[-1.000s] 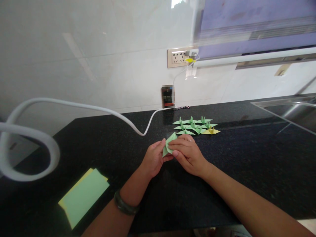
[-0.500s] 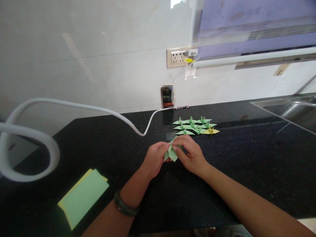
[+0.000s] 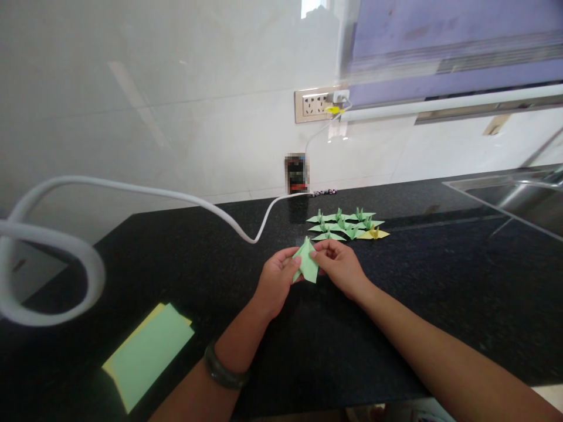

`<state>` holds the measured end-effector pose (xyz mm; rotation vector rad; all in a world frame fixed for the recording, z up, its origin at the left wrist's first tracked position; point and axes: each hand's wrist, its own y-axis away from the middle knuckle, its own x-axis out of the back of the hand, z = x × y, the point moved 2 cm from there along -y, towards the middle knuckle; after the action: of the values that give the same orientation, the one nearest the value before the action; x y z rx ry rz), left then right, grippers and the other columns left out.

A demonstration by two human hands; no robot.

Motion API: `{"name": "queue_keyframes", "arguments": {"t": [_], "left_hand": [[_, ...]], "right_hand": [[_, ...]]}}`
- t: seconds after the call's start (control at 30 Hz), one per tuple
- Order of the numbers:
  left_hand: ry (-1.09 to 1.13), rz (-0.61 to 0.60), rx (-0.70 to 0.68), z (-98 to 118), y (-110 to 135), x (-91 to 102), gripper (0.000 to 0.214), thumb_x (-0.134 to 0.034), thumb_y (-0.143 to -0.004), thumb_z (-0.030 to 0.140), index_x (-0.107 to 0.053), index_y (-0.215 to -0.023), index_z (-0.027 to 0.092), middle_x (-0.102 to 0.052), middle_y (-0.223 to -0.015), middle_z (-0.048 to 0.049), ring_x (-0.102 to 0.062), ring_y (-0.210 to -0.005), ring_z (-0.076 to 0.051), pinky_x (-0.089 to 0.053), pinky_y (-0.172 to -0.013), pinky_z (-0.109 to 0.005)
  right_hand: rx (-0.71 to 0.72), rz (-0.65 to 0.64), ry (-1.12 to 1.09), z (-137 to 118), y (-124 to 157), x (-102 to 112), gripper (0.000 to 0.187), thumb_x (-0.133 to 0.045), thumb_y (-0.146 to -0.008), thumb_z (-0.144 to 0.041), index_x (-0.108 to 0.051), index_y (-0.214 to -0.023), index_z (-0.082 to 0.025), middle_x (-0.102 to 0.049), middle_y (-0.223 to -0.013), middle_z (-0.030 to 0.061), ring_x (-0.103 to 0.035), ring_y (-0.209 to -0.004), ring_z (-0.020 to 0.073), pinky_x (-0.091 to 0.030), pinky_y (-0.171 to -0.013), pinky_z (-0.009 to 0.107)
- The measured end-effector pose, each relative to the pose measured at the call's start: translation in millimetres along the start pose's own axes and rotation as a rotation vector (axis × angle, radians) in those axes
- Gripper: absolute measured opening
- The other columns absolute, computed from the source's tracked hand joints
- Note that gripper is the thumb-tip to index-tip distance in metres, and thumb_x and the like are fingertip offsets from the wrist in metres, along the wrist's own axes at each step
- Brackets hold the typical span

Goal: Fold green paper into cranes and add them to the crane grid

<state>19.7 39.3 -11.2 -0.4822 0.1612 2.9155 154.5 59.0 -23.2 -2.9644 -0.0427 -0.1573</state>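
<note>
A partly folded piece of light green origami paper [image 3: 309, 266] is held between both hands above the dark counter. My left hand [image 3: 277, 278] pinches its left side, thumb on the near face and fingers behind. On the other side, my right hand [image 3: 341, 264] grips the right edge between thumb and fingers. The paper's narrow tip points away from me and its wider end faces me. Just beyond it stand several green folded paper cranes [image 3: 341, 224] in rows, with one yellow paper crane [image 3: 374, 233] at the right end of the front row.
A stack of green and yellow paper sheets [image 3: 149, 354] lies at the left on the black counter [image 3: 211, 246]. A thick white cable [image 3: 193, 202] loops across the left. A phone-like device [image 3: 297, 173], blurred out, leans on the wall below a socket [image 3: 314, 105]. At right is a metal sink [image 3: 528, 196].
My right hand has shifted from over the top of the folded paper to its right edge. The paper has turned a little, showing more of its flat face.
</note>
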Motion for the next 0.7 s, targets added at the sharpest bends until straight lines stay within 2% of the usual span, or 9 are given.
{"name": "queue_keyframes", "arguments": {"t": [0.07, 0.17, 0.23, 0.3, 0.53, 0.7], "left_hand": [[0.017, -0.075, 0.016, -0.4, 0.8, -2.3, 0.043, -0.059, -0.067, 0.028, -0.049, -0.106, 0.012, -0.062, -0.089, -0.0096, -0.059, -0.074, -0.015, -0.045, -0.069, -0.029], [0.03, -0.206, 0.035, -0.5, 2.9, -5.9, 0.042, -0.059, -0.067, 0.023, -0.051, -0.106, 0.012, -0.062, -0.091, -0.0104, -0.059, -0.08, -0.017, -0.042, -0.076, -0.03], [0.022, -0.224, 0.046, -0.7, 3.5, -6.0, 0.038, -0.06, -0.066, 0.022, -0.054, -0.102, 0.011, -0.062, -0.091, -0.0106, -0.058, -0.082, -0.018, -0.041, -0.078, -0.03], [0.003, -0.198, 0.055, -1.2, 3.2, -4.9, 0.036, -0.059, -0.067, 0.023, -0.056, -0.1, 0.01, -0.063, -0.092, -0.0108, -0.059, -0.081, -0.018, -0.042, -0.077, -0.031], [-0.121, -0.149, -0.038, -2.8, 1.4, -4.6, 0.032, -0.057, -0.067, 0.021, -0.058, -0.097, 0.012, -0.064, -0.09, -0.0082, -0.058, -0.085, -0.018, -0.041, -0.08, -0.031], [-0.175, -0.124, -0.08, -5.1, 0.0, -2.5, 0.03, -0.057, -0.067, 0.021, -0.058, -0.096, 0.014, -0.065, -0.088, -0.0063, -0.057, -0.087, -0.019, -0.042, -0.079, -0.03]], "right_hand": [[0.017, -0.015, 0.051, -0.5, 0.1, 1.0, 0.016, -0.051, -0.071, -0.031, -0.053, -0.077, -0.016, -0.052, -0.058, -0.0013, -0.047, -0.047, 0.0092, -0.04, -0.044, 0.022], [0.164, 0.028, 0.228, -5.7, 1.9, 3.6, 0.013, -0.049, -0.072, -0.026, -0.056, -0.077, -0.016, -0.055, -0.063, 0.0005, -0.049, -0.054, 0.0107, -0.041, -0.05, 0.023], [0.283, 0.03, 0.331, -10.4, 4.3, 4.1, 0.012, -0.049, -0.073, -0.023, -0.059, -0.078, -0.017, -0.056, -0.067, 0.0016, -0.05, -0.059, 0.0116, -0.042, -0.055, 0.024], [0.327, 0.012, 0.38, -12.7, 6.2, 3.9, 0.013, -0.049, -0.072, -0.021, -0.059, -0.079, -0.017, -0.057, -0.069, 0.0019, -0.051, -0.06, 0.0115, -0.041, -0.055, 0.024], [0.138, -0.011, 0.381, -1.5, 4.5, 3.0, 0.016, -0.047, -0.072, -0.026, -0.059, -0.075, -0.016, -0.055, -0.058, -0.0003, -0.046, -0.048, 0.0089, -0.036, -0.044, 0.019], [0.128, -0.009, 0.376, -0.2, 5.0, 0.8, 0.014, -0.046, -0.068, -0.017, -0.059, -0.074, -0.016, -0.053, -0.055, -0.0019, -0.044, -0.047, 0.0084, -0.034, -0.042, 0.018]]}}
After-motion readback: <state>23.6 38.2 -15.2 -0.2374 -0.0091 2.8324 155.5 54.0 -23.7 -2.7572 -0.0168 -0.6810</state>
